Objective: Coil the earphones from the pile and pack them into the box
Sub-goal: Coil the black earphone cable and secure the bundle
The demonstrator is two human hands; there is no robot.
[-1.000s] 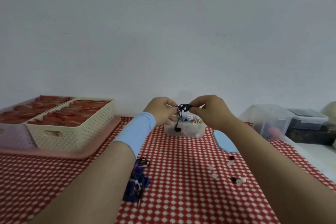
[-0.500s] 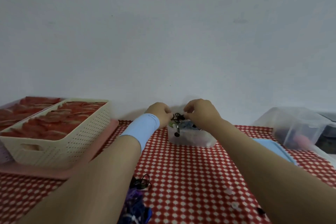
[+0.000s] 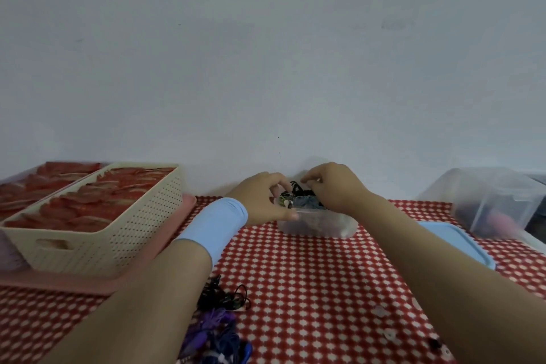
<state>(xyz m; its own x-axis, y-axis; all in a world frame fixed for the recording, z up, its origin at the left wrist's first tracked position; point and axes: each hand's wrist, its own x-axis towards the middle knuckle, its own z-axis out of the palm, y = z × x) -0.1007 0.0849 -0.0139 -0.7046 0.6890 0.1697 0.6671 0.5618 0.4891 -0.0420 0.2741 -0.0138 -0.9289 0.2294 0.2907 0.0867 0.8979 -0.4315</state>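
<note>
From my seat, the coming move turns on 1 relation: the coiled black earphones (image 3: 297, 188) hang directly over the open top of the clear plastic box (image 3: 320, 226), so the way in is straight down, with next to no sideways travel. The box stands at the table's far edge, roughly midway along it, close to the wall. The bundle is a tight knot and I cannot make out a long axis. My right hand (image 3: 335, 190) is above the box, fingers curled and pinching the black cord from over the top, so I judge it the nearer hand for the drop. My left hand (image 3: 261, 201) is at the box's left rim, fingers curled in toward the bundle and thumb lying along the rim; I cannot tell whether it really grips the cord or only steadies it. Other cords already lie in the box, touching or just under the bundle. The pile of earphones (image 3: 217, 325), black and purple, waits at the near edge beneath my left forearm, well apart from the box; the blue lid (image 3: 456, 242) lies right of it. I can read no brand, label or writing anywhere.
</note>
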